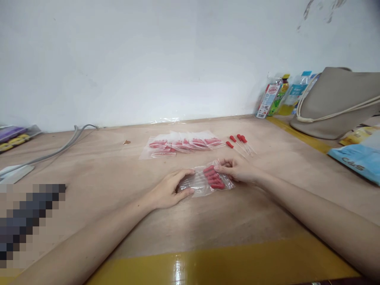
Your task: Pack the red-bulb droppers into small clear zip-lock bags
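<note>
Clear plastic zip bag (198, 184), head view: flat mid-counter (124, 225), between both hands, red-bulbed droppers (214, 180) side by side inside, likely to fit.
Left hand (184, 183): grip curved around the bag's left end, perhaps steadying it; cannot tell whether it grasps.
Right hand (223, 168): grip pinched on the far right edge, seemingly for control.
Filled clear bags (184, 141): far side, overlapping, probably saving room.
Loose red-bulbed droppers (244, 139): far right, near the right hand.

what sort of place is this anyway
Most likely a work table against a wall, perhaps in a small workshop. The signs: the held clear bag of red-topped droppers, the overlapping similar bags behind it, and the yellow strip along the table's near edge.
</note>
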Action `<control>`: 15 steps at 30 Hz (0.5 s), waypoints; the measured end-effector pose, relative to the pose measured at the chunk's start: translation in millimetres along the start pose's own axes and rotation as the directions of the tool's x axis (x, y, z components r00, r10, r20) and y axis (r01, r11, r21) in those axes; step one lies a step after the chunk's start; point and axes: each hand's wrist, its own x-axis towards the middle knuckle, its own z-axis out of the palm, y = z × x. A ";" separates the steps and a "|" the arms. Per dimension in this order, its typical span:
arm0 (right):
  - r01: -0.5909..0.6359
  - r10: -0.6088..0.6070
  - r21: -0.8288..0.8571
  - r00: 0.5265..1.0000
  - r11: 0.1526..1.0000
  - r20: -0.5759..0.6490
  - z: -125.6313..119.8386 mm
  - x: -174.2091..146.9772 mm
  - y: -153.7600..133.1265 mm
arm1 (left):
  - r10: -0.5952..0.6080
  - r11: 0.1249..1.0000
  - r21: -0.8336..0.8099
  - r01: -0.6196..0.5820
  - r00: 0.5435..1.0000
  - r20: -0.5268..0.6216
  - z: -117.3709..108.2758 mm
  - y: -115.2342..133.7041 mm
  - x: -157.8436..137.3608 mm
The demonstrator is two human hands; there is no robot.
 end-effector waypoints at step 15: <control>0.210 -0.062 0.371 0.926 0.904 -0.373 -22.9 7.4 -23.3 | -0.173 0.881 0.224 0.416 0.726 -0.666 -7.6 -34.4 2.8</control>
